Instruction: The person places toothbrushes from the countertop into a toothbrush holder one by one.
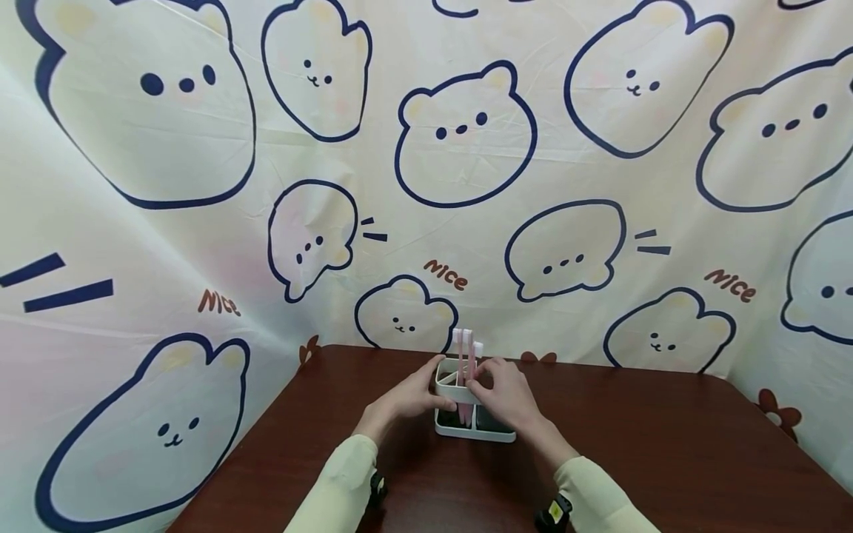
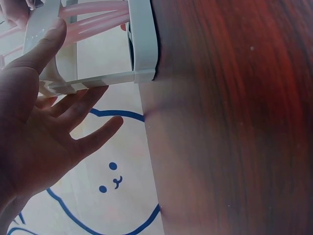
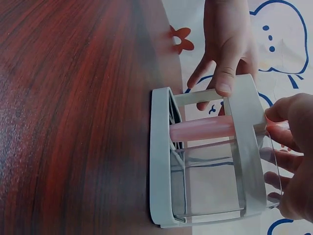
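A white toothbrush holder (image 1: 476,437) stands upright on the table, with an upper frame and a lower tray. Pink toothbrushes (image 1: 460,355) rise from its left part, white heads up. My left hand (image 1: 409,394) grips the upper frame at its left, thumb across the front and fingers behind, as the left wrist view shows. On the opposite side a clear plastic cup (image 3: 210,196) sits in the holder's right part. Its upper end is held by my right hand (image 3: 293,152), whose fingertips show through the clear wall. Next to the right thumb are the brush handles.
The dark red-brown wooden table (image 1: 633,437) extends on both sides of the holder. Behind it hangs a pale cloth (image 1: 466,170) printed with bear outlines, meeting the table's back edge. A black strap device (image 1: 554,512) is worn on the right wrist.
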Available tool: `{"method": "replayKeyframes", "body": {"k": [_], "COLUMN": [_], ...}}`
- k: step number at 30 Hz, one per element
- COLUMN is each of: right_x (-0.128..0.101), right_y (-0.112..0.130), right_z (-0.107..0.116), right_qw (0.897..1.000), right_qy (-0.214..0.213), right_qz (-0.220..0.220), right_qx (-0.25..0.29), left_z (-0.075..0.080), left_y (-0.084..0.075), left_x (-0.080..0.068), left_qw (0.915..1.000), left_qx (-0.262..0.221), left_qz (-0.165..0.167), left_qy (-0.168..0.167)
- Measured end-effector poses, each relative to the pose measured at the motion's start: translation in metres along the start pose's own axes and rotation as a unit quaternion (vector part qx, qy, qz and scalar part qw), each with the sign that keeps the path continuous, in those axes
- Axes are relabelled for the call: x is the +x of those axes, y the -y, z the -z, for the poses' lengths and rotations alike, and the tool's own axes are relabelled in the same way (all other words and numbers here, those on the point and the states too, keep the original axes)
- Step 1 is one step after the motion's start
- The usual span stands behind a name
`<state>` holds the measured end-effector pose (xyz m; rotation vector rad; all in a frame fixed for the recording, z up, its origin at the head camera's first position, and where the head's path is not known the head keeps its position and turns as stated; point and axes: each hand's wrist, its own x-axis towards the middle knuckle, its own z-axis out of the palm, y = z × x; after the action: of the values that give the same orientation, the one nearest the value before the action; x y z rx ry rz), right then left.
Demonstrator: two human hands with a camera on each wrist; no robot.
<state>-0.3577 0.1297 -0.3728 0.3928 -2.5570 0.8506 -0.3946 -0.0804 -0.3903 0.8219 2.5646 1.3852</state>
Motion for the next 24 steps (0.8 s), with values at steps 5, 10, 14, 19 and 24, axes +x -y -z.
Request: {"method": "replayKeyframes", "body": {"k": [5, 10, 14, 19, 24], "right_x": [-0.003, -0.007, -0.009, -0.014, -0.018], "right_y": [-0.004, -0.011, -0.018, -0.028, -0.042], "right_z": [0.005, 0.012, 0.018, 0.025, 0.034], "right_qw": [1.0, 1.0, 1.0, 1.0, 0.998], "right_qy": [-0.006, -0.006, 0.0, 0.007, 0.016], "right_qz": [0.001, 0.011, 0.016, 0.025, 0.051], "right_qx": [0.01, 0.018, 0.019, -0.009, -0.04], "left_z": [-0.001, 0.0, 0.001, 0.001, 0.007], "left_y": [0.0, 0.0, 0.0, 0.0, 0.0], "left_x": [0.0, -0.002, -0.003, -0.005, -0.012], "left_qw": [1.0, 0.9999, 0.9996, 0.9998, 0.9984], "left_qx": [-0.004, -0.006, -0.004, 0.005, 0.045], "left_qz": [0.003, 0.015, 0.027, 0.021, 0.033], "left_qy": [-0.001, -0.005, -0.008, -0.001, -0.013]}}
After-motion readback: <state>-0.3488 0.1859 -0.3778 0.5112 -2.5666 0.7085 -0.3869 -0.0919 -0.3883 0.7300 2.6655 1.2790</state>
